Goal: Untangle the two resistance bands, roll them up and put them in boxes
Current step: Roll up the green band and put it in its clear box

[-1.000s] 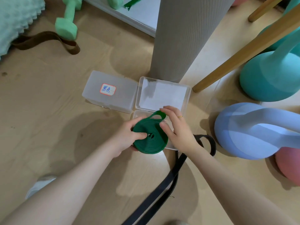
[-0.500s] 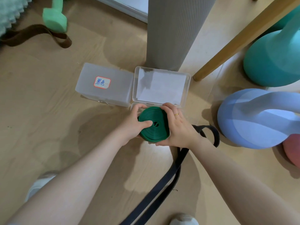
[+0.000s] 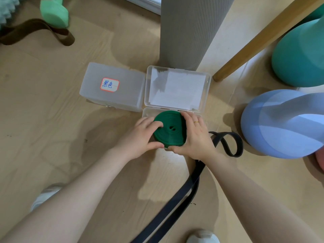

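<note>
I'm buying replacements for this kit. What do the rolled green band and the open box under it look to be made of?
The rolled green resistance band looks like matte rubber or latex: flat layers coil tightly without creasing, with a dull sheen. The open clear box looks like thin translucent plastic: its hinged lid shows white through its walls and its rims are moulded and rounded. Neither can be confirmed by sight.

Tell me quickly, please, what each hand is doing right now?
Left hand: curled round the rolled green band, holding it over the open box.
Right hand: also curled round the green band, on its other side.
</note>
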Demonstrator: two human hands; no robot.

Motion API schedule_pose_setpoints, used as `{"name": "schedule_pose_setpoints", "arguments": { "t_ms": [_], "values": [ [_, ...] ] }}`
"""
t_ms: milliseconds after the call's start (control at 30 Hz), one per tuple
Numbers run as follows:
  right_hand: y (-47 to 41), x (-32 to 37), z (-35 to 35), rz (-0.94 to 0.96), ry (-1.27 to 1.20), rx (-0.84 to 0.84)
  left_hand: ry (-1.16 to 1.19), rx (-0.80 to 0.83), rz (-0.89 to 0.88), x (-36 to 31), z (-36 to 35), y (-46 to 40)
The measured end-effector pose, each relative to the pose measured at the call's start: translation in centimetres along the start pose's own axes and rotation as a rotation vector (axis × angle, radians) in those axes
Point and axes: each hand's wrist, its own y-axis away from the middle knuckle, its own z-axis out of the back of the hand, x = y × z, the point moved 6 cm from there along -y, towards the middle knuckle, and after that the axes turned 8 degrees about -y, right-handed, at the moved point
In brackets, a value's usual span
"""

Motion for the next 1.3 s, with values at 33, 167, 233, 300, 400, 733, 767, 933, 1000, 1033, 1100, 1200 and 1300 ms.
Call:
{"name": "schedule_pose_setpoints", "arguments": {
  "t_ms": [33,167,233,300,400,733,767,933,1000,1033,1100,1200,1300],
  "values": [
    [0.0,0.0,0.1,0.009,0.007,0.003,-0.045,-0.016,-0.016,0.1,0.1,-0.1],
    [-0.1,0.2,0.3,0.029,0.081,0.018,-0.339,-0.014,-0.061,-0.3,-0.3,-0.6],
    [0.1,0.2,0.1,0.022,0.116,0.036,-0.465,-0.02,-0.092,-0.6,-0.6,-0.7],
    [0.3,0.3,0.0,0.016,0.105,0.053,-0.556,-0.038,-0.067,-0.4,-0.9,-0.7],
    [0.1,0.1,0.0,0.003,0.069,0.115,-0.616,0.012,-0.011,-0.7,-0.7,-1.1],
    [0.2,-0.2,0.1,0.059,0.18,0.068,-0.484,0.108,0.011,-0.2,-0.2,-2.0],
    [0.2,-0.1,0.1,0.063,0.212,0.055,-0.482,0.093,0.031,-0.2,-0.3,-1.9],
    [-0.3,0.3,-0.2,0.047,0.341,-0.01,-0.649,0.078,0.06,-0.2,-0.7,-2.6],
    [-0.4,0.3,-0.4,0.04,0.428,-0.012,-0.657,0.066,0.071,-0.4,-0.7,-2.9],
    [-0.4,0.2,-0.5,0.021,0.448,-0.005,-0.655,0.07,0.083,-0.5,-0.9,-2.9],
    [-0.9,0.4,-0.5,-0.028,0.43,0.013,-0.652,0.078,0.112,-0.6,-0.8,-3.2],
    [-1.4,1.0,-0.4,-0.079,0.439,0.078,-0.653,0.084,0.142,-0.9,-0.7,-3.5],
    [-0.9,1.6,-0.4,-0.073,0.591,0.165,-0.662,0.07,0.116,-1.2,-0.9,-3.0]
  ]
}}
